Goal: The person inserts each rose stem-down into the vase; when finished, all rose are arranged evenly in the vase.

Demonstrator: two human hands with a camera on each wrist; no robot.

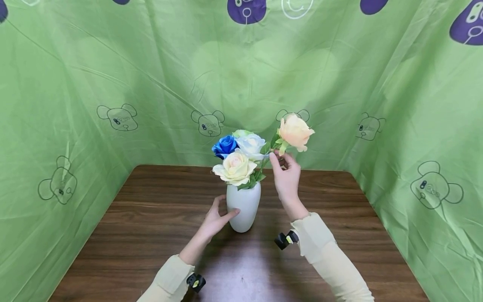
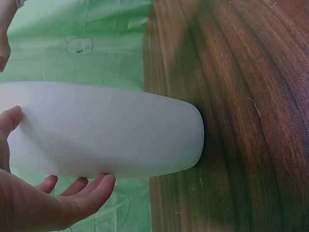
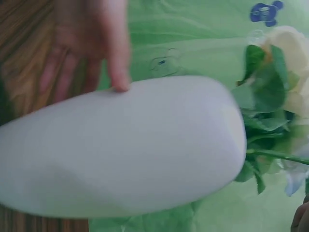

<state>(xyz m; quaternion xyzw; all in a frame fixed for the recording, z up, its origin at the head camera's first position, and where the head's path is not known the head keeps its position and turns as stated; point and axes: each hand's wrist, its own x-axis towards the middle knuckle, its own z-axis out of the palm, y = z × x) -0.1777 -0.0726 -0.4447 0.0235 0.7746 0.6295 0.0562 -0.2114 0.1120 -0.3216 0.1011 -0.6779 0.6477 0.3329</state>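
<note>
A white vase [image 1: 244, 207] stands upright on the table, and my left hand [image 1: 216, 219] holds its left side between thumb and fingers. In the left wrist view the fingertips touch the smooth wall of the vase [image 2: 106, 130]. Up to the right of the vase mouth, my right hand [image 1: 287, 178] pinches the stem of a peach rose [image 1: 296, 132] just under its bloom. A green stem [image 3: 280, 155] leads from the vase mouth toward that hand in the right wrist view. Inside the vase are a blue rose [image 1: 225, 146], a pale blue-white flower [image 1: 250, 144], a cream rose [image 1: 235, 167] and a greenish bloom [image 1: 241, 133].
The brown wood-grain table [image 1: 151, 235] lies under the vase. Green cloth [image 1: 170, 84] with printed bear faces surrounds it at the back and both sides. Small black devices [image 1: 196, 283] are worn at both wrists.
</note>
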